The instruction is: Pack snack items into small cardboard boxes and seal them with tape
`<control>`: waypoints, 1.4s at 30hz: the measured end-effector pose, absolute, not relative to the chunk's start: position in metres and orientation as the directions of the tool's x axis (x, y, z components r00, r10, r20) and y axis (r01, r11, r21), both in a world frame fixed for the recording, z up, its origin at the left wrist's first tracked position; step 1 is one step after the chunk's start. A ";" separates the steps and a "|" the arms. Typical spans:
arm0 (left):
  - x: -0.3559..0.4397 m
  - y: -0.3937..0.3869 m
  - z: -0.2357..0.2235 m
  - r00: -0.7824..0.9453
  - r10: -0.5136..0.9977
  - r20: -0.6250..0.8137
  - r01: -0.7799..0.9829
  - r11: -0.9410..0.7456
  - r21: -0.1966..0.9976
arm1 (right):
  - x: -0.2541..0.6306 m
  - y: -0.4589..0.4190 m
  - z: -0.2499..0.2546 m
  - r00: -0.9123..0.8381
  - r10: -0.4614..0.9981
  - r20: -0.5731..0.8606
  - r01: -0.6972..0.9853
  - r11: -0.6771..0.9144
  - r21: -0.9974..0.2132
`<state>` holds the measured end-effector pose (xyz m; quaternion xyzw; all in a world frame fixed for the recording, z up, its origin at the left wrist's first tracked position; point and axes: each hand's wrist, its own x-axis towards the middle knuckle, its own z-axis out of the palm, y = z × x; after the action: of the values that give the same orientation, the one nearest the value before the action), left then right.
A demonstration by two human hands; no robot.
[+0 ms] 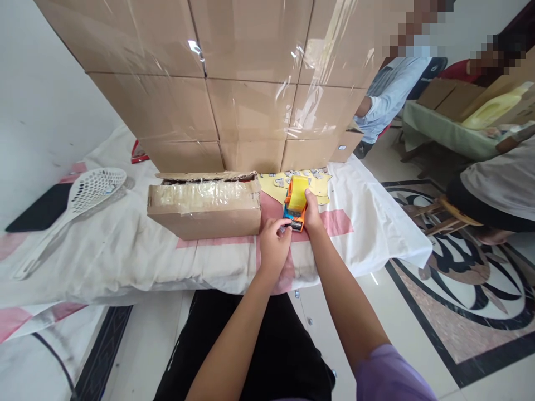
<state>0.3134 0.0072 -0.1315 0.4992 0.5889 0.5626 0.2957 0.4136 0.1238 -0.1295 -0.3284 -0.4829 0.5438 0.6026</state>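
An orange tape dispenser [295, 204] with a yellowish tape roll rests on the cloth-covered table [125, 256]. My right hand [312, 210] grips its right side. My left hand [273, 240] pinches at the dispenser's front end, fingers closed on the tape end or blade area; what they hold is too small to make out. A taped cardboard box [204, 204] lies just left of my hands.
A tall stack of wrapped cardboard boxes [234, 83] stands behind. A white slotted plastic scoop [83, 195] and a black flat object [39, 209] lie at left. Yellow sheets [278, 185] lie behind the dispenser. Other people sit at right near a low table [451, 136].
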 end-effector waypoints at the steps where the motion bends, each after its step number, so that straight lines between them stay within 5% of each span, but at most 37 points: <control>1: 0.313 0.007 -0.132 -0.332 0.918 0.218 0.259 -0.134 0.956 | 0.413 0.124 -0.130 -0.058 0.972 0.229 -0.338 0.197 -0.921; 16: 0.316 0.009 -0.135 -0.367 0.890 0.271 0.279 -0.173 0.945 | 0.413 0.129 -0.140 -0.050 0.973 0.225 -0.262 0.205 -0.943; 32: 0.320 0.004 -0.127 -0.411 0.911 0.040 -0.104 -0.090 0.991 | 0.410 0.124 -0.134 -0.017 0.973 0.229 -0.241 0.218 -0.946; 42: 0.321 0.003 -0.134 -0.430 0.902 0.034 -0.040 -0.057 0.998 | 0.409 0.124 -0.133 -0.011 0.976 0.219 -0.261 0.209 -0.942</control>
<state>0.3207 0.0031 -0.1344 0.3764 0.5728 0.6218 0.3788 0.4089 0.1241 -0.1334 -0.3632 -0.4919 0.5134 0.6021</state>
